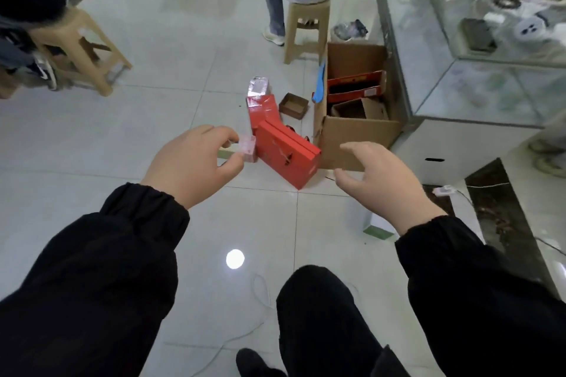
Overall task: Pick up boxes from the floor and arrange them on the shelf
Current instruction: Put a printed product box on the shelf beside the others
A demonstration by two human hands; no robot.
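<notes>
Pickup step, we judge: both hands reach toward the boxes on the floor. Left hand curled, fingertips near a small pink box; whether it grips, we cannot tell. Right hand spread, empty. Red box lies tilted beside it. Open cardboard carton holds a red tray and smaller brown boxes. Next: secure a grip, lift, find the shelf, unseen here.

Both hands out over the tile floor, black sleeves. Left hand fingers curled, in front of a small pink box; contact unclear. Right hand spread, empty. Red boxes piled just beside pink box, open carton to their right, glass case beyond
</notes>
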